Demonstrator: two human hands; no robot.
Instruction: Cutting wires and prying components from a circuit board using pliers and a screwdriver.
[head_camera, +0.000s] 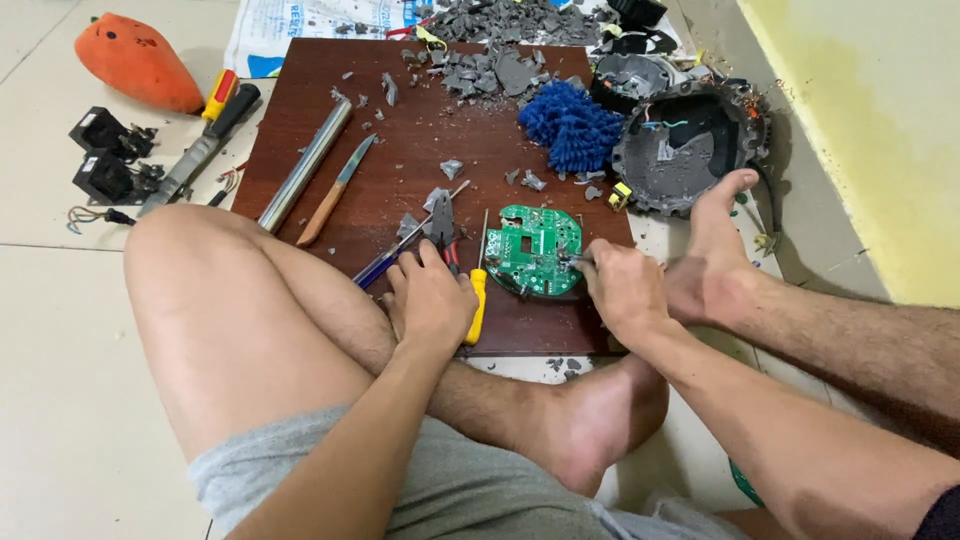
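Hands at work on a wooden board (400, 150): left hand (432, 300) grips a yellow-handled screwdriver (478, 300), right hand (625, 290) clenches a tool against the green circuit board (535, 250) between them.

Brown board (400, 130) on floor: circuit board (535, 250), knife (335, 190).

One printed sheet on the floor

A white printed sheet (300, 25) with blue lettering lies flat on the floor, partly tucked under the far left corner of the dark brown board (420, 150); grey plastic rubble covers its right end. No screens or signs show.
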